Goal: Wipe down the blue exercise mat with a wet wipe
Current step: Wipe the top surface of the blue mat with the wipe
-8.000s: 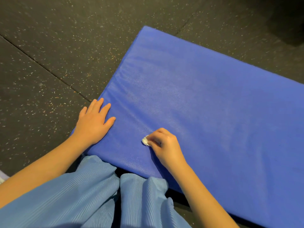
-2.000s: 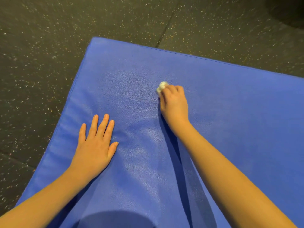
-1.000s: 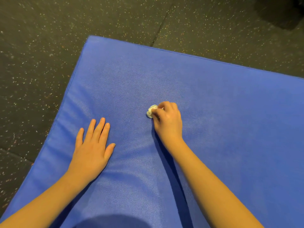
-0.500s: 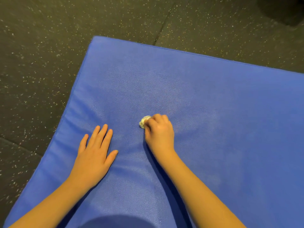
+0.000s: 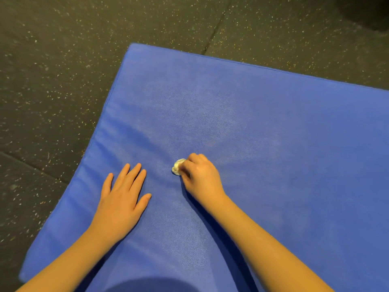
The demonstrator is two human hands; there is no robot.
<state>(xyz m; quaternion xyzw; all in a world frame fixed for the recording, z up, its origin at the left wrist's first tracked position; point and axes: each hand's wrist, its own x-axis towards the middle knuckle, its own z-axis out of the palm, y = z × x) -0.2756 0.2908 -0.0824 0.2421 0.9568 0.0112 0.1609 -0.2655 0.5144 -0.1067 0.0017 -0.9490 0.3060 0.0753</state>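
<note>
Blue and faintly pebbled, the exercise mat [image 5: 273,133] fills most of the head view. It lies flat on a dark speckled rubber floor [image 5: 63,81], with its far left corner and two stitched edges in sight. The left hand [image 5: 122,199] rests palm down on the mat near its left edge, fingers straight and slightly spread, holding nothing and seemingly bearing some of the person's weight. Just to its right, and apart from it, the right hand [image 5: 202,175] has its fingers curled over a wet wipe [image 5: 177,167]. The wipe is bunched into a small pale wad that pokes out at the fingertips and is pressed against the mat's surface. Soft creases run across the cover around both hands, so the mat looks padded and yielding under pressure, with a smooth skin that a damp wipe should glide over easily. Paler, duller patches show beyond the hands, but whether they are damp streaks or only the light cannot be told. The wipe itself is light, limp and easily lost from a loose grip, so it seems best pinned under several fingertips, as it is now, with the pressure going down through them. Opened out flatter, it would likely cover more of the surface per stroke. A rounded shadow [image 5: 151,285] falls on the mat's near edge between the forearms.
</note>
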